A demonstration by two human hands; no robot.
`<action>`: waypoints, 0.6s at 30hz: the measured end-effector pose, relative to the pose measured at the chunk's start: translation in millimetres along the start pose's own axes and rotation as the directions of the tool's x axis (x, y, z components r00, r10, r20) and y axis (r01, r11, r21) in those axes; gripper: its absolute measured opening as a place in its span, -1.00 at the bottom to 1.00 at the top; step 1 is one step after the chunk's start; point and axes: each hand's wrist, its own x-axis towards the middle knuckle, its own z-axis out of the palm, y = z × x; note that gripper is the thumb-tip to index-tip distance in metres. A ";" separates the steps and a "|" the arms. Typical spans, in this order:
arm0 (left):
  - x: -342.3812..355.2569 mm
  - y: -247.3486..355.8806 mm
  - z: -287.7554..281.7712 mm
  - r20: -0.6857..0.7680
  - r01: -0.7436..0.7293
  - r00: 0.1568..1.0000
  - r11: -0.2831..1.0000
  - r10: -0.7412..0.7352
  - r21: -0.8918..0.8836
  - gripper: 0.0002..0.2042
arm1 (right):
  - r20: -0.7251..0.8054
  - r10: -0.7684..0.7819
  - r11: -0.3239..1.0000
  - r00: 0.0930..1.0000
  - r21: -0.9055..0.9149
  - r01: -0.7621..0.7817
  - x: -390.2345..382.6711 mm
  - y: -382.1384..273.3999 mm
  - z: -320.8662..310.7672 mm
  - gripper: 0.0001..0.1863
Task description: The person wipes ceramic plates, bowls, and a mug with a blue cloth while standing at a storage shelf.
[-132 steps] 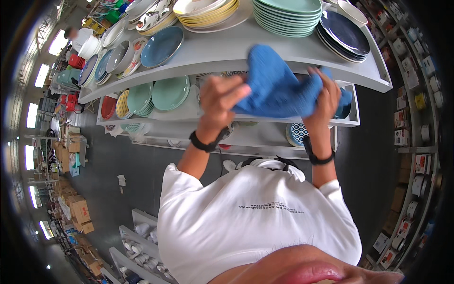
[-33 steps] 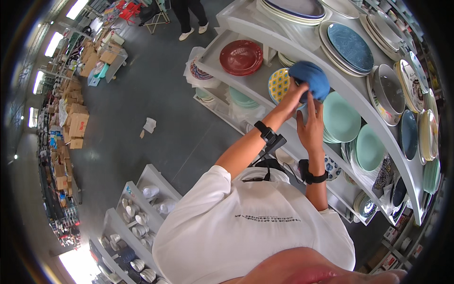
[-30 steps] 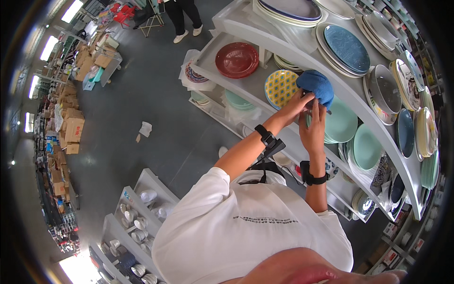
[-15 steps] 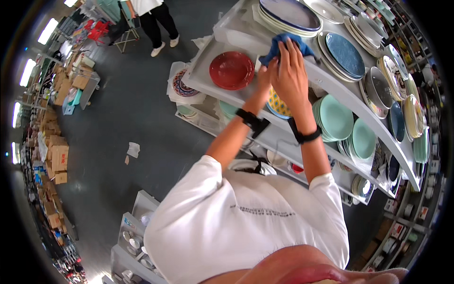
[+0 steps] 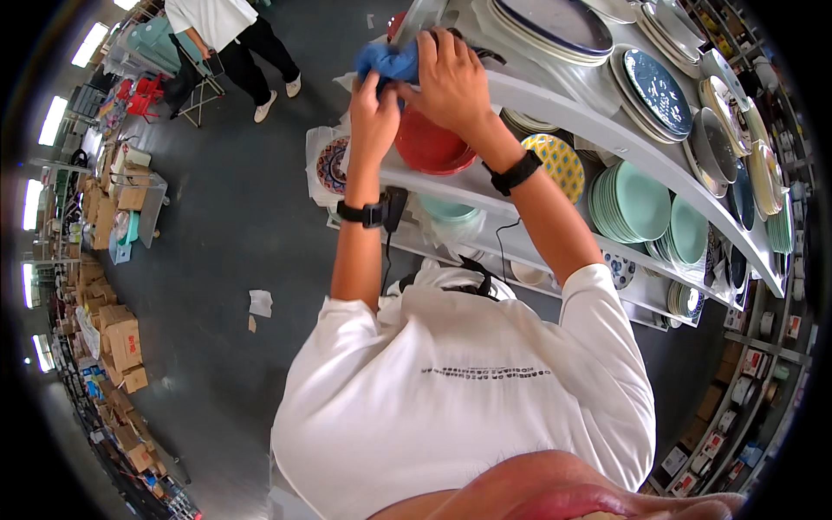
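A crumpled blue cloth (image 5: 387, 65) is bunched at the near left corner of the top grey shelf (image 5: 555, 104). My left hand (image 5: 374, 121) grips it from below with bent fingers. Over the shelf corner lies my right hand (image 5: 455, 87), its fingers bent across the edge and the cloth between its thumb and index finger. Part of the cloth is hidden behind my hands. Just below them, a red bowl (image 5: 433, 143) sits on the second shelf, partly covered by my right hand. Beside it stands a yellow patterned plate (image 5: 555, 165).
Stacked plates (image 5: 555, 26) and dark blue plates (image 5: 656, 91) crowd the top shelf. Mint green plates (image 5: 637, 204) stand lower right. A patterned plate in wrapping (image 5: 331, 165) juts out at the left end. Another person (image 5: 227, 39) stands beyond; cardboard boxes (image 5: 121, 338) line the left.
Both hands and the cloth have moved left along the top shelf's edge to its corner. The right hand has shifted above the red bowl, and the yellow patterned plate is now uncovered.
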 end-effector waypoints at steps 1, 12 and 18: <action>7.5 5.6 4.8 0.071 -0.080 0.994 0.996 0.083 -0.050 -0.68 | 0.006 -0.010 0.993 1.000 -0.113 0.010 -0.9 7.2 5.0 -0.28; 70.9 17.4 21.2 0.344 0.135 0.939 0.891 0.025 -0.434 -0.43 | 0.012 0.004 0.985 1.000 -0.172 -0.002 11.7 8.0 8.7 -0.43; 29.9 18.6 18.3 0.519 0.453 0.838 0.749 -0.171 -0.484 -0.40 | 0.117 0.168 0.974 0.979 -0.175 -0.146 8.2 3.7 -0.5 -0.53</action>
